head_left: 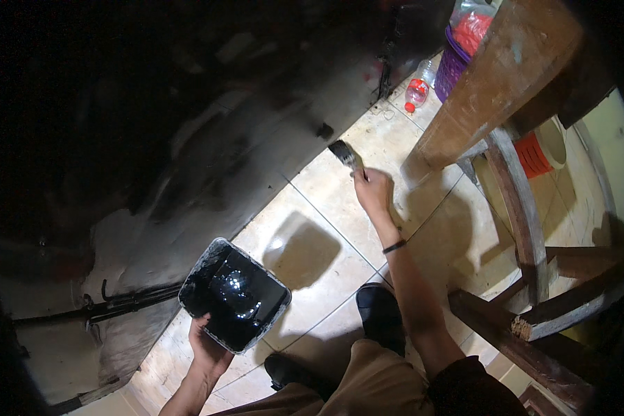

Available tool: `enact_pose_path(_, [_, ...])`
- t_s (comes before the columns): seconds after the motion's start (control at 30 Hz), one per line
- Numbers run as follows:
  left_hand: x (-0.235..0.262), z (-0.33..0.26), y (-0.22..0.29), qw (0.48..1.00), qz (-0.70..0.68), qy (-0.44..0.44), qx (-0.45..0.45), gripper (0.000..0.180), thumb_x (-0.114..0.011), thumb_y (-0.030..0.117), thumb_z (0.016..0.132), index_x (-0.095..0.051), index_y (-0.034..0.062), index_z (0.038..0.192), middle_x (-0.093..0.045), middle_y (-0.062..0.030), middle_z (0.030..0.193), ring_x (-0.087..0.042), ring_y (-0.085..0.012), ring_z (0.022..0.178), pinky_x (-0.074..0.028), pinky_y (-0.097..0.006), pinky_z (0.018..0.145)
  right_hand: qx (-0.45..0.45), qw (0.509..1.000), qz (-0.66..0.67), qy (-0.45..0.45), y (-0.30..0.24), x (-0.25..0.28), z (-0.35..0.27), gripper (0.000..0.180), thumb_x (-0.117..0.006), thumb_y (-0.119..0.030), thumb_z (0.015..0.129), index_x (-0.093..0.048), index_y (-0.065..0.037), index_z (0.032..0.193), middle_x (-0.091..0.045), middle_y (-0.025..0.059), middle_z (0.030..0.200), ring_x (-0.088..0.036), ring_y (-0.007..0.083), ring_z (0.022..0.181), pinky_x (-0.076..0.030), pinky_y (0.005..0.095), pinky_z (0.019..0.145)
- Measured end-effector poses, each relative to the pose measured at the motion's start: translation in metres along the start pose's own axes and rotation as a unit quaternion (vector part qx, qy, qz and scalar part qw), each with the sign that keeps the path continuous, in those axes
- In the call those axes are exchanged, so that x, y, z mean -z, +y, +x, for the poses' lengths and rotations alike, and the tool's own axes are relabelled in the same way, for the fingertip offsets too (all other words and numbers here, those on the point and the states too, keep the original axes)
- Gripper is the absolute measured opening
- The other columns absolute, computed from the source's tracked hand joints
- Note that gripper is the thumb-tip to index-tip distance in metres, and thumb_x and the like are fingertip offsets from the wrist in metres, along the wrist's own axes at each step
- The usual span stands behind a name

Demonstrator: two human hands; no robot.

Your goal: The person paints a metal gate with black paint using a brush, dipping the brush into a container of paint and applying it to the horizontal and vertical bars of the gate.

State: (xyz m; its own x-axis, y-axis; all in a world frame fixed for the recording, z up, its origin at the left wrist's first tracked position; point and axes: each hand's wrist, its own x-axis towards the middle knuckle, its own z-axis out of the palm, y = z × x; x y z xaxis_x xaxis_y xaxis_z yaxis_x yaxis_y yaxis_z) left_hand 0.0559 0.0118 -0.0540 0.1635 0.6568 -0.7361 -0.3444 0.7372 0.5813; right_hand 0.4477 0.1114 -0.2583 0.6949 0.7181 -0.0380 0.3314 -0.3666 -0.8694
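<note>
My left hand (209, 349) grips the near edge of a squarish tub of black paint (236, 297), its thumb over the rim. The paint is glossy and smeared up the tub's walls. Farther off and to the right, my right hand (374, 188) is closed round the handle of a paintbrush (342, 151). Its bristles are black and point toward the foot of a dark wall (208, 132). Beside the bristles, a black patch marks the wall just above the floor. Whether the bristles touch the wall, I cannot tell. Much of the wall is black, with greyish areas lower down.
Pale floor tiles (312, 243) run along the wall. At right stand a wooden plank (489, 83) and a wooden frame (520, 208). Beyond are a clear bottle with a red cap (417, 93), a purple basket (452, 66) and an orange-and-white bucket (537, 154). Dark cables (132, 301) cross the wall at left.
</note>
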Motion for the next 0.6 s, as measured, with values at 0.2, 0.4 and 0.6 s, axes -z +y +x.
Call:
enact_pose_path(0.2, [-0.002,-0.001,0.000,1.000,0.002,0.007,0.002,0.062,-0.065,0.042,0.083,-0.057,0.0131,0.137,-0.062,-0.0075,0.135,-0.059,-0.0298,0.124,-0.046,-0.047,0.108,0.008,0.989,0.145,-0.043,-0.107,0.063,0.035,0.030,-0.067,-0.028,0.094,-0.077,0.000,0.095,-0.069,0.0148,0.067,-0.064,0.0181,0.064,-0.049,0.0366,0.064])
enact_pose_path(0.4, [-0.011,0.001,0.004,1.000,0.002,-0.022,0.013,0.061,-0.064,0.040,0.084,-0.056,0.0130,0.138,-0.061,-0.0068,0.137,-0.057,-0.0297,0.126,-0.043,-0.048,0.111,0.027,0.998,0.054,0.002,-0.020,0.023,0.047,0.031,-0.066,-0.035,0.096,-0.080,-0.008,0.092,-0.065,0.0067,0.062,-0.056,0.0156,0.054,-0.043,0.0343,0.054])
enact_pose_path(0.6, [-0.006,0.002,0.001,1.000,0.002,-0.022,-0.009,0.061,-0.065,0.041,0.084,-0.056,0.0131,0.138,-0.062,-0.0057,0.136,-0.058,-0.0286,0.126,-0.044,-0.047,0.110,0.009,0.997,-0.045,0.055,-0.006,0.016,0.052,0.038,-0.062,-0.036,0.092,-0.073,-0.001,0.084,-0.066,0.0268,0.079,-0.068,0.0430,0.077,-0.050,0.0486,0.068])
